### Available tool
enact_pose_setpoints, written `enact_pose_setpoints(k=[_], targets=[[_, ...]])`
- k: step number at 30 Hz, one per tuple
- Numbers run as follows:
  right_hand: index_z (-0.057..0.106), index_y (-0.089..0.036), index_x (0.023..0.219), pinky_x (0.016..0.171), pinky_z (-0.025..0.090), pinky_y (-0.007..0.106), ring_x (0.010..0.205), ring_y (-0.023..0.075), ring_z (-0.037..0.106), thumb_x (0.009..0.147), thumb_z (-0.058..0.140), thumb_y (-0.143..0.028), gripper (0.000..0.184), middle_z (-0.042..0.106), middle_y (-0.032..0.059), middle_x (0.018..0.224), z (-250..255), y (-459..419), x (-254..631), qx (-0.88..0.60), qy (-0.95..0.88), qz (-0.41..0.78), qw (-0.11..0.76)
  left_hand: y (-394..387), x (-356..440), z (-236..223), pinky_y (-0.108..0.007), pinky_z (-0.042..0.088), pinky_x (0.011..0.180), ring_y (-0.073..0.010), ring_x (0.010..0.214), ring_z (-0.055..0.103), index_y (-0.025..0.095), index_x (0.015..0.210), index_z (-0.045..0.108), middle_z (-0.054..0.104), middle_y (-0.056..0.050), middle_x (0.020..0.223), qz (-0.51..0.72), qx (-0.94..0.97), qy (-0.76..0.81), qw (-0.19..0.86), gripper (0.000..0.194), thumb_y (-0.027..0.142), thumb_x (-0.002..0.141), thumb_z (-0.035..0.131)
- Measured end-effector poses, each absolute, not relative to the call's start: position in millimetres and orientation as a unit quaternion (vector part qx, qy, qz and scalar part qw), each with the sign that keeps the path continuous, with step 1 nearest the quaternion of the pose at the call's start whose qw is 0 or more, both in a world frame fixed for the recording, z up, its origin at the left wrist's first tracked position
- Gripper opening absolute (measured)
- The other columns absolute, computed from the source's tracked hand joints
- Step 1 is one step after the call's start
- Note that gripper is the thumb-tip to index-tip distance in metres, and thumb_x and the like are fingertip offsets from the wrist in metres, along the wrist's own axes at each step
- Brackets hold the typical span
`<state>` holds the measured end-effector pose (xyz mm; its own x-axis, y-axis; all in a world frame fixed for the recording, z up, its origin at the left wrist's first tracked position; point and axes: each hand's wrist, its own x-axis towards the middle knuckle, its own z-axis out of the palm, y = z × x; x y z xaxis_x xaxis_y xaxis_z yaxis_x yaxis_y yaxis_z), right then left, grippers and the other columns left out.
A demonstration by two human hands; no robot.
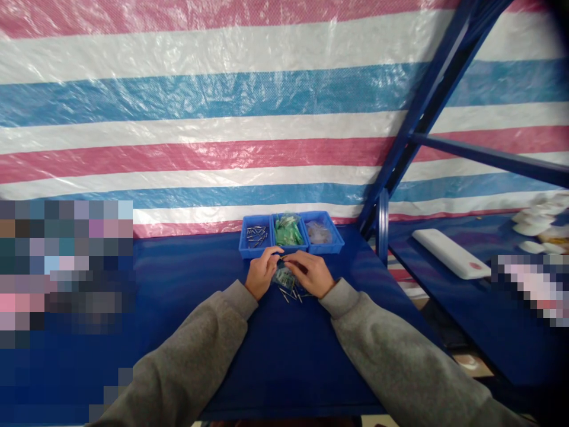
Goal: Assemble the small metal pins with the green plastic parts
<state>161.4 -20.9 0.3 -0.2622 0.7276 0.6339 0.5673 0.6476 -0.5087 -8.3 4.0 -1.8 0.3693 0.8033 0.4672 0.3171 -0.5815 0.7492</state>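
Observation:
My left hand (262,274) and my right hand (312,273) meet at the fingertips just in front of the blue bins. Both are closed in a pinch around something small and dark, too tiny to name. Beneath them lies a clear plastic bag (284,277), partly covered by my fingers. Several thin metal pins (297,294) are scattered on the table by the bag. Behind my hands, the left bin (242,245) contains more thin metal pins (256,235). Green packets (288,230) fill the middle bin, and clear plastic bags (317,233) lie in the right bin (340,240).
The blue table (186,267) backs onto a striped plastic sheet (200,130). A blue metal frame (398,157) rises at the right. Beyond it, a white oblong device (451,253) and white items (536,219) rest on another blue table. Blurred blocks hide the left side.

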Motion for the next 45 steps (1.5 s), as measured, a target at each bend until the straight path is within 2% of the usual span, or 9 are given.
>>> enact_pose_setpoints(k=[3, 8, 13, 18, 23, 28, 35, 42, 45], targets=[[0.060, -0.019, 0.099, 0.063, 0.046, 0.024, 0.063, 0.0133, 0.057, 0.087, 0.048, -0.030, 0.021, 0.063, 0.0031, 0.076, 0.1, -20.3, 161.7, -0.428, -0.775, 0.092, 0.455, 3.9, -8.6, -2.3, -0.018, 0.031, 0.045, -0.0064, 0.040, 0.034, 0.015, 0.107, 0.052, 0.036, 0.008, 0.048, 0.415, 0.787, 0.354, 0.288, 0.029, 0.032, 0.092, 0.035], [0.060, -0.019, 0.089, 0.066, 0.045, 0.025, 0.071, 0.0146, 0.059, 0.089, 0.043, -0.030, 0.020, 0.064, 0.0048, 0.081, 3.0, -21.1, 162.8, -0.409, -0.788, 0.093, 0.451, 4.0, -9.1, -0.7, -0.018, 0.035, 0.049, -0.0071, 0.042, 0.039, 0.015, 0.112, 0.050, 0.043, 0.007, 0.049, 0.417, 0.787, 0.358, 0.281, 0.030, 0.032, 0.092, 0.035], [0.059, -0.018, 0.078, 0.064, 0.043, 0.025, 0.064, 0.0142, 0.057, 0.091, 0.039, -0.031, 0.027, 0.060, 0.0032, 0.068, 2.8, -20.4, 163.8, -0.443, -0.776, 0.071, 0.443, 2.2, -9.3, 6.9, -0.020, 0.039, 0.055, -0.0081, 0.051, 0.049, 0.016, 0.086, 0.060, 0.058, 0.000, 0.065, 0.414, 0.805, 0.356, 0.232, 0.025, 0.034, 0.088, 0.044], [0.059, -0.019, 0.091, 0.070, 0.045, 0.026, 0.075, 0.0156, 0.060, 0.090, 0.041, -0.032, 0.022, 0.064, 0.0048, 0.082, 1.5, -19.2, 163.4, -0.439, -0.768, 0.082, 0.459, -0.4, -8.7, 9.9, -0.020, 0.038, 0.055, -0.0079, 0.050, 0.047, 0.015, 0.059, 0.050, 0.049, 0.002, 0.051, 0.400, 0.811, 0.364, 0.222, 0.039, 0.032, 0.091, 0.037], [0.054, -0.019, 0.109, 0.060, 0.046, 0.024, 0.060, 0.0129, 0.056, 0.088, 0.045, -0.034, 0.027, 0.061, 0.0022, 0.074, 1.8, -20.1, 163.0, -0.451, -0.763, 0.093, 0.454, -1.0, -9.3, 6.9, -0.020, 0.036, 0.051, -0.0067, 0.043, 0.042, 0.016, 0.051, 0.043, 0.043, 0.004, 0.042, 0.400, 0.803, 0.366, 0.247, 0.046, 0.033, 0.092, 0.034], [0.058, -0.020, 0.090, 0.071, 0.046, 0.025, 0.076, 0.0155, 0.060, 0.090, 0.042, -0.029, 0.019, 0.063, 0.0047, 0.082, 4.0, -20.9, 162.9, -0.416, -0.787, 0.091, 0.446, -1.3, -10.5, 5.0, -0.020, 0.036, 0.050, -0.0065, 0.040, 0.041, 0.016, 0.047, 0.042, 0.043, 0.004, 0.039, 0.413, 0.798, 0.362, 0.247, 0.050, 0.034, 0.093, 0.032], [0.058, -0.019, 0.089, 0.067, 0.047, 0.025, 0.073, 0.0148, 0.062, 0.089, 0.043, -0.029, 0.018, 0.064, 0.0038, 0.078, 5.2, -22.1, 160.3, -0.397, -0.811, 0.098, 0.418, -0.5, -11.8, 4.8, -0.021, 0.036, 0.049, -0.0068, 0.040, 0.040, 0.017, 0.046, 0.042, 0.043, 0.003, 0.040, 0.445, 0.790, 0.356, 0.227, 0.050, 0.034, 0.092, 0.033], [0.060, -0.018, 0.088, 0.065, 0.048, 0.028, 0.066, 0.0165, 0.062, 0.087, 0.046, -0.032, 0.020, 0.066, 0.0065, 0.078, 9.6, -26.8, 175.2, -0.495, -0.636, -0.036, 0.590, -0.2, -12.3, 4.3, -0.020, 0.036, 0.051, -0.0067, 0.041, 0.042, 0.015, 0.052, 0.049, 0.042, 0.004, 0.041, 0.456, 0.770, 0.379, 0.234, 0.047, 0.033, 0.092, 0.034], [0.060, -0.017, 0.088, 0.064, 0.048, 0.028, 0.064, 0.0167, 0.061, 0.086, 0.047, -0.032, 0.020, 0.066, 0.0069, 0.078, 10.9, -27.6, 181.7, -0.515, -0.590, -0.073, 0.618, -0.4, -12.0, 4.5, -0.020, 0.038, 0.052, -0.0068, 0.042, 0.042, 0.015, 0.057, 0.053, 0.042, 0.004, 0.042, 0.456, 0.772, 0.377, 0.231, 0.042, 0.033, 0.091, 0.036]])
